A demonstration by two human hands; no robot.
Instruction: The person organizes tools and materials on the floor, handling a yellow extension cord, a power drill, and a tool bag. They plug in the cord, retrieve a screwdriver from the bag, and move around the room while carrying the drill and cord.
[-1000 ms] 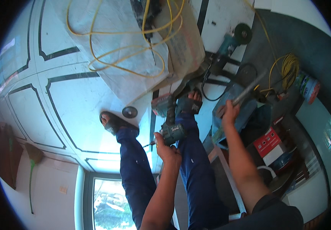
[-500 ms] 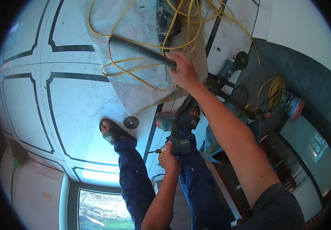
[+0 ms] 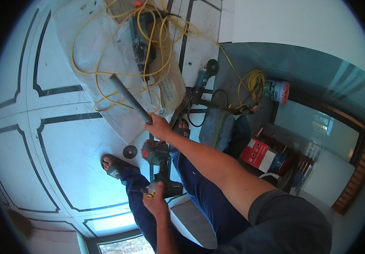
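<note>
The widest thing on my feed is the tiled floor, reaching from below both grips out to their left. The white sheet lies on it, ahead and to the left of the right hand. Yellow cord loops over that sheet and coils again well to the right of the same hand.

My right-hand grip is closed around the near end of a dark rod. Its long axis runs from the fist forward and left, over the sheet and the cord; I can't tell whether the far end touches down.

The cordless drill stays with the left hand, which is wrapped around its front by the chuck. The drill's battery end points ahead, just behind the right wrist, so the drill lies between the two grips, and the left is the one holding it.

Containers sit to the right of the right grip. A bluish container is nearest, its contents too dark for me to read. Past the right forearm is a red-and-white box, contents hidden. Farther off lies a tub with an orange-red end; I can't see inside.

Smallest, a black disc lies on the tiles, left of the drill's battery.
</note>
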